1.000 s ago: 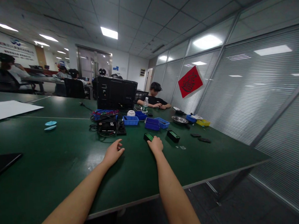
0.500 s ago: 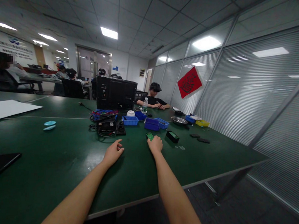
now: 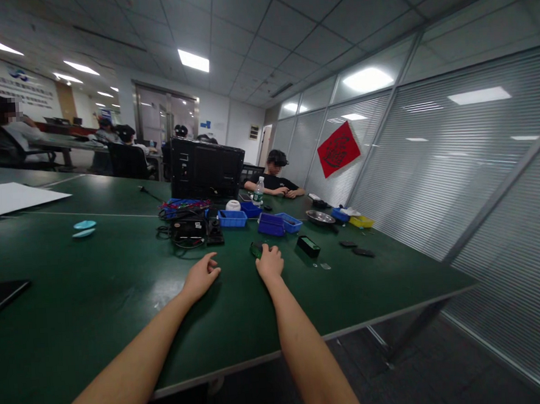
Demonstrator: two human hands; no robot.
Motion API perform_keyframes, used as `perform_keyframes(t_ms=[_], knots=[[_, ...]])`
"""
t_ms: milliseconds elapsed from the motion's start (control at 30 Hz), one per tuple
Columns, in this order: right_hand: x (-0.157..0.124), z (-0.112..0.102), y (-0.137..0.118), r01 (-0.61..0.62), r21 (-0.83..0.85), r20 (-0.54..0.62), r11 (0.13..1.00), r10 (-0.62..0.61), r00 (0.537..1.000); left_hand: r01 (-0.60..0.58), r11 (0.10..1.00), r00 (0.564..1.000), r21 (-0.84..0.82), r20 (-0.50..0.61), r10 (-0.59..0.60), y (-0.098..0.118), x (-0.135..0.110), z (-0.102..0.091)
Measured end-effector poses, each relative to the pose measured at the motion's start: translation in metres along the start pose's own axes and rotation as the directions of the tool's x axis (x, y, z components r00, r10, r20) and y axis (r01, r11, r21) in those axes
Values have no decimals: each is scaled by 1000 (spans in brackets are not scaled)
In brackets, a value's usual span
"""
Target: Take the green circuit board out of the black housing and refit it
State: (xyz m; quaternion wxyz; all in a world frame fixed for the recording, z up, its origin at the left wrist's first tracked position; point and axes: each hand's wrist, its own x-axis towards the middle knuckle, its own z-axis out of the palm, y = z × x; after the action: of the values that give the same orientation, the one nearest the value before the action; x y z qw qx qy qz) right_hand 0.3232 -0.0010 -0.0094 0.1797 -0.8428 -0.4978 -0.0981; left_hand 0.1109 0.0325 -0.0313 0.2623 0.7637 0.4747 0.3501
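Green bench (image 3: 96, 286) in an open office, glass partition on the right. Left hand (image 3: 200, 278) rests on the bench, fingers loosely curled, released, holding nothing. Right hand (image 3: 269, 264) lies near it, fingers bent, tips touching a small black device with green face (image 3: 256, 249); grasp or mere touch cannot be told. Device sits on the bench, near the blue plastic bins (image 3: 271, 224), left of a second black green-topped block (image 3: 308, 246). Versus a second ago: device shows less green, right hand is closer to the left.
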Motion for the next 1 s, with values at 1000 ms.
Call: perform_keyframes(t_ms=[1000], knots=[[-28, -15, -42, 470, -43, -136, 882, -471, 871, 4, 1000, 1000, -27, 7, -4, 5, -2, -2]])
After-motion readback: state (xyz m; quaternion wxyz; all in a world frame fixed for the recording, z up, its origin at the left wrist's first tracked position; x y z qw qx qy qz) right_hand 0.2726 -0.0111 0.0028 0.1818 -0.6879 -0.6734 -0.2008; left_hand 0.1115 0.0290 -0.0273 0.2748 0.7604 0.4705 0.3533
